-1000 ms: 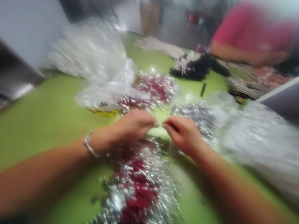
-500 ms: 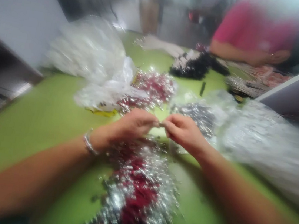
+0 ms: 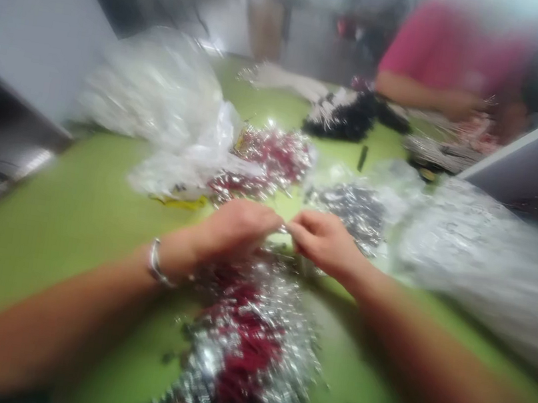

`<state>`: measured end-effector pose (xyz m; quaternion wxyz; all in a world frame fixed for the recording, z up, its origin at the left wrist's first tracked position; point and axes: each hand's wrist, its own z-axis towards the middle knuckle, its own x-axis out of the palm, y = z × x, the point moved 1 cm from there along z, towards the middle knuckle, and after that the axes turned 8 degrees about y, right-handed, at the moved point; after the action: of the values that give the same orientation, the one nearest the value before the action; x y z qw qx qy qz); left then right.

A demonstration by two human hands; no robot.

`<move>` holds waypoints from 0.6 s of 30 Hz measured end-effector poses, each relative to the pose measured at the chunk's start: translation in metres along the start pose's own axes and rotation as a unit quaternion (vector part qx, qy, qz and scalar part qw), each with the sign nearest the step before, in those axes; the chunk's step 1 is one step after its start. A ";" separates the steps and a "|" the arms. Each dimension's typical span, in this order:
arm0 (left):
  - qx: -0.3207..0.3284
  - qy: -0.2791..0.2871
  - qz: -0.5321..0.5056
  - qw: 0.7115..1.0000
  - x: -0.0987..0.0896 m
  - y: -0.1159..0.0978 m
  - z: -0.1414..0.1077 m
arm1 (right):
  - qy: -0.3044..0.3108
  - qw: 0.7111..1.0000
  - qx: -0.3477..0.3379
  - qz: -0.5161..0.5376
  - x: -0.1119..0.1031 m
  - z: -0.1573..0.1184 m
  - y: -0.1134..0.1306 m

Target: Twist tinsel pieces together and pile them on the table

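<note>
My left hand (image 3: 242, 228) and my right hand (image 3: 323, 238) meet fingertip to fingertip above the middle of the green table. Both are closed in a pinch; whatever small thing lies between the fingertips is too small and blurred to name. Below them spreads a pile of dark red strands with shiny silvery ends (image 3: 252, 344). Beyond my left hand lies a second red and silvery heap (image 3: 278, 156). Just past my right hand sits a heap of grey, shiny pieces (image 3: 358, 211) on clear plastic.
Clear plastic bags (image 3: 163, 95) bulge at the left back, and more plastic (image 3: 474, 252) covers the right side. A black and pale bundle (image 3: 345, 115) lies farther back. Across the green table (image 3: 70, 212), a person in a pink top (image 3: 437, 51) handles pale strands. A white-edged panel (image 3: 526, 139) stands right.
My hands stay fingertip to fingertip, with the left hand turned slightly and the right fingers shifted a little. The other person's hands have moved over the pale strands.
</note>
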<state>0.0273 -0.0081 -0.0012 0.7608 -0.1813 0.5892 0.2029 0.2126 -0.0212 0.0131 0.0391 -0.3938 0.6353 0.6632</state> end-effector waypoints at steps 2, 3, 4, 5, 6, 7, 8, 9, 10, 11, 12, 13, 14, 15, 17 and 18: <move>-0.006 0.016 -0.050 0.999 -0.006 0.004 0.002 | -0.012 0.999 -0.026 -0.045 -0.003 0.003 -0.005; -0.015 0.001 -0.088 0.996 -0.011 0.007 0.003 | -0.019 0.997 -0.037 -0.072 -0.006 0.004 -0.007; -0.035 -0.030 -0.134 0.990 -0.015 0.009 0.002 | -0.027 0.994 -0.044 -0.095 -0.009 0.005 -0.009; -0.067 -0.072 -0.181 0.979 -0.020 0.012 0.002 | -0.031 0.992 -0.047 -0.112 -0.012 0.005 -0.010; -0.108 -0.115 -0.224 0.962 -0.024 0.014 0.001 | -0.024 0.991 -0.048 -0.120 -0.015 0.004 -0.010; -0.150 -0.144 -0.260 0.943 -0.027 0.016 0.000 | 0.003 0.992 -0.049 -0.120 -0.018 0.003 -0.010; -0.183 -0.154 -0.288 0.927 -0.028 0.017 -0.001 | 0.053 0.991 -0.050 -0.116 -0.020 0.002 -0.008; -0.208 -0.145 -0.307 0.917 -0.029 0.017 -0.001 | 0.100 0.987 -0.050 -0.111 -0.023 0.001 -0.007; -0.224 -0.121 -0.319 0.913 -0.028 0.018 0.000 | 0.126 0.985 -0.046 -0.111 -0.026 0.000 -0.006; -0.233 -0.089 -0.328 0.911 -0.027 0.018 0.000 | 0.119 0.985 -0.039 -0.120 -0.030 0.000 -0.007; -0.239 -0.058 -0.335 0.910 -0.025 0.019 0.001 | 0.080 0.986 -0.029 -0.142 -0.036 0.001 -0.009; -0.245 -0.033 -0.340 0.907 -0.024 0.020 0.002 | 0.008 0.984 -0.017 -0.176 -0.042 0.002 -0.012; -0.251 -0.017 -0.344 0.905 -0.023 0.021 0.002 | -0.057 0.974 -0.006 -0.220 -0.048 0.003 -0.017; -0.255 -0.010 -0.347 0.902 -0.022 0.023 0.003 | -0.085 0.960 0.002 -0.266 -0.052 0.004 -0.021; -0.260 -0.016 -0.350 0.900 -0.022 0.026 0.002 | -0.076 0.935 0.020 -0.345 -0.056 0.007 -0.029; -0.263 -0.023 -0.350 0.899 -0.023 0.028 0.002 | -0.056 0.924 0.032 -0.376 -0.055 0.008 -0.032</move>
<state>0.0090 0.0147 0.0203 0.7202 -0.5651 0.3954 0.0749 0.2641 0.0170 0.0182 0.3336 -0.5643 0.4580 0.6005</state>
